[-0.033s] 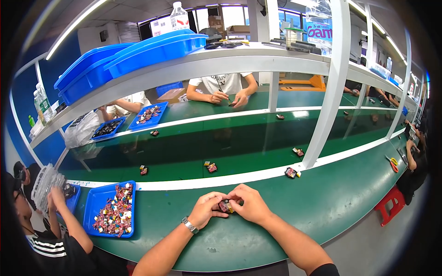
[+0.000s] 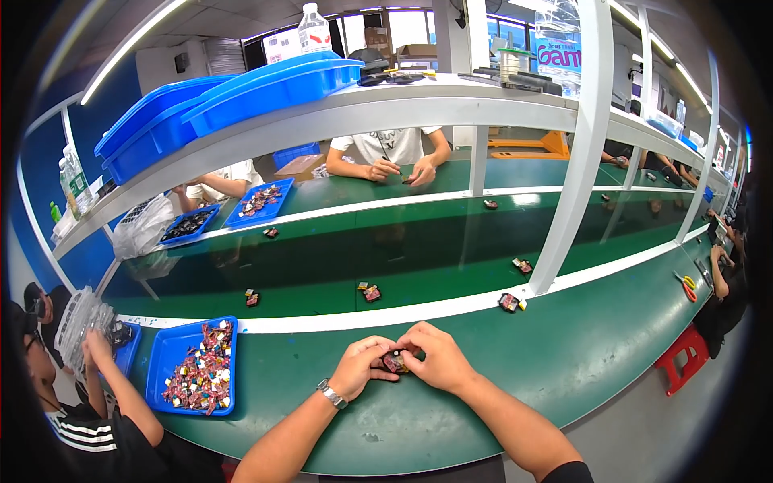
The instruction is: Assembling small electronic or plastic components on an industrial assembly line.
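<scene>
Over the green tabletop (image 2: pixel 483 378), my left hand (image 2: pixel 360 366) and my right hand (image 2: pixel 437 358) meet around a small circuit-board assembly (image 2: pixel 394 361). It has a dark housing, a reddish board and a yellowish part. The left thumb and fingers grip its left side. My right fingertips are closed against its upper right side and hide part of it. To the left lies a blue tray (image 2: pixel 151 378) heaped with small reddish boards (image 2: pixel 199 372) carrying white and yellow parts. Similar assemblies lie beyond my hands, one dark-cased assembly (image 2: pixel 508 303) on the white rail (image 2: pixel 322 324).
A white post (image 2: pixel 568 161) rises beyond my right hand, under a shelf (image 2: pixel 451 97) bearing blue trays (image 2: pixel 241 92). Yellow-handled scissors (image 2: pixel 687 288) lie far right, near a red stool (image 2: pixel 683 360). At left, a co-worker (image 2: pixel 97 402) handles clear plastic trays (image 2: pixel 80 326). Another person (image 2: pixel 394 153) works opposite.
The assembly has tilted slightly between my fingers, showing less of its yellow part. Both hands stay in the same place.
</scene>
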{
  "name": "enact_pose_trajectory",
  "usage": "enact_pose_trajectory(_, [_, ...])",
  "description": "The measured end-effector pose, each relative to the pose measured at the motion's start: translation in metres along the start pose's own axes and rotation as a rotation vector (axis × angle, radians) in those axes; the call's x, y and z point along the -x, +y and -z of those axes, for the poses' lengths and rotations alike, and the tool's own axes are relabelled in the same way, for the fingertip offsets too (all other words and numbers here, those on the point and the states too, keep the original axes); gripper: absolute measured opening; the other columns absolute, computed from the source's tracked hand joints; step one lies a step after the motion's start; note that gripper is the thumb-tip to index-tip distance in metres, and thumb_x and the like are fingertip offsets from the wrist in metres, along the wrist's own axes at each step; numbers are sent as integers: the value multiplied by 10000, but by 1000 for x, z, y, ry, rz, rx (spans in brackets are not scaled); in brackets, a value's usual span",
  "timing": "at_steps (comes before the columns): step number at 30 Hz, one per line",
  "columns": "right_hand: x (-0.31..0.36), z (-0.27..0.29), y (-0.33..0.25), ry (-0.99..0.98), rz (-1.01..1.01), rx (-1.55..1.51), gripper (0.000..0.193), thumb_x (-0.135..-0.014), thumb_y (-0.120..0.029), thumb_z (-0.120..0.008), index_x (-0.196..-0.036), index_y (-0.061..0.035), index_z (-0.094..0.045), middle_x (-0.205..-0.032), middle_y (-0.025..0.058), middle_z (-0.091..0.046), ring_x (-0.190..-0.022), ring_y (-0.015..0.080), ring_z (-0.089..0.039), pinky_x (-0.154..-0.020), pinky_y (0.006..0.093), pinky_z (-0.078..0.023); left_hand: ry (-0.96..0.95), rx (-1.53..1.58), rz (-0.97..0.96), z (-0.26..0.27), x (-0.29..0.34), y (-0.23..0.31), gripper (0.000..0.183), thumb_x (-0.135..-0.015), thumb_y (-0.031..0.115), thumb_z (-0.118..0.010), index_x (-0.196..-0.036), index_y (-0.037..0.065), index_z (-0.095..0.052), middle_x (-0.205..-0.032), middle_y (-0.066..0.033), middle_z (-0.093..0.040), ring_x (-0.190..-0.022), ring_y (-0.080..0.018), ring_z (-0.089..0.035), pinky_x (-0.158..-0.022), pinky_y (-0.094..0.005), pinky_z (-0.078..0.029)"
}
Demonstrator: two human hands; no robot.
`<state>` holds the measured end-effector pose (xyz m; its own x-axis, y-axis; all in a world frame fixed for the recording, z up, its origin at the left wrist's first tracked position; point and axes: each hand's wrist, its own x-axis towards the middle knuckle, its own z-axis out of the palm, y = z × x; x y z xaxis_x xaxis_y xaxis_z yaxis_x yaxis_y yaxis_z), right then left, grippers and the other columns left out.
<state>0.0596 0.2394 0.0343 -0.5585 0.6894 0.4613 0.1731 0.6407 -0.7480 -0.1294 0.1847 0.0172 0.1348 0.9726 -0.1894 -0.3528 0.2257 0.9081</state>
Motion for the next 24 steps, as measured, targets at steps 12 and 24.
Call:
enact_pose_trajectory(12, [1, -1, 2, -16, -122, -105, 121, -828, -1, -666, -948, 16, -678, -920, 106, -668, -790, 180, -696, -736, 273, -574, 32, -150, 13, -8, -1, -4, 275, -895, -40, -504, -1158, -75, -574, -1048, -135, -650, -888, -191, -685, -797, -325, -612])
enact_pose_trajectory(24, [1, -1, -2, -21, -189, -147, 117, -824, -21, -691, -930, 26, -681, -901, 104, -672, -771, 156, -685, -726, 262, -569, 89, -149, 11, -7, -2, -8, 251, -904, -30, -511, -1132, -83, -601, -981, -119, -652, -797, -154, -666, -777, -339, -620])
